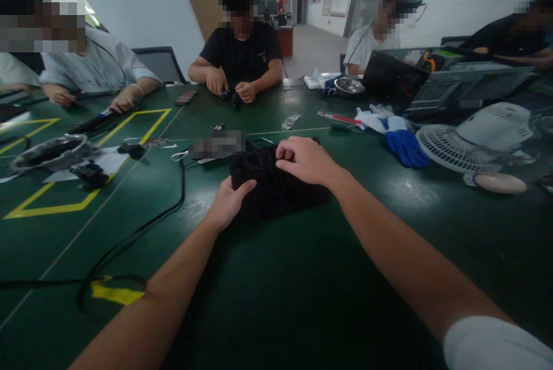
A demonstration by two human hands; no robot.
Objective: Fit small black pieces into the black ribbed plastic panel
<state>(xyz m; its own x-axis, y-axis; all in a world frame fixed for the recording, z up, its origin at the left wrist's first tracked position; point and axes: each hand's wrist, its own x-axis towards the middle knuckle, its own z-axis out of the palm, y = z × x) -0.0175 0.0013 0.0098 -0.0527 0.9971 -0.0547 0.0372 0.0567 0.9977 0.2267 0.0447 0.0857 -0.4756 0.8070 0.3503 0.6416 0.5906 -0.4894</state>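
Over the smooth dark green tabletop [268,278], the left hand [228,202] clasps a flat black fabric-like case [270,191]; the right hand [305,159] curls on it, grip unclear. Adjusting it seems underway; next calls for steady holding.

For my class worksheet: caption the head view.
At a green table, left hand holds a flat black item, right hand over it.

Left hand [228,201] on pouch [270,188] (black)
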